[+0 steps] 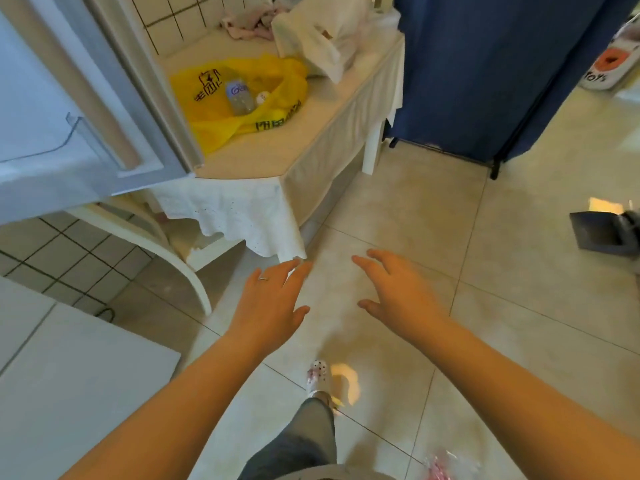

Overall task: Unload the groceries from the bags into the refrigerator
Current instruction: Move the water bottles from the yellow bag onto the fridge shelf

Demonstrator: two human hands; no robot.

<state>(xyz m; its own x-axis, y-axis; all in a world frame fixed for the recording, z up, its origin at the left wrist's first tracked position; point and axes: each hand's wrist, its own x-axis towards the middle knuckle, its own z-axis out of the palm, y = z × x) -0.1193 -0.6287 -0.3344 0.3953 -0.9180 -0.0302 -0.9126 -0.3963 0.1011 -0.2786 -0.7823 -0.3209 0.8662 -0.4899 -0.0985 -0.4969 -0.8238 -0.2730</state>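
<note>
A yellow plastic bag (277,74) lies flattened on the small table (332,109), with a clear water bottle (239,95) and a small white round item (262,97) resting on it. Behind it stands a white plastic bag (311,39). The refrigerator door (86,109) hangs open at the upper left, its door shelf showing. My left hand (273,303) and my right hand (398,292) are stretched out over the floor, below the table's corner, fingers spread and holding nothing.
A white cloth drapes over the table's edge (242,216). A blue fabric wardrobe (502,64) stands right of the table. A dark dustpan (602,233) lies on the tiled floor at right. A white cabinet top (69,375) is at lower left.
</note>
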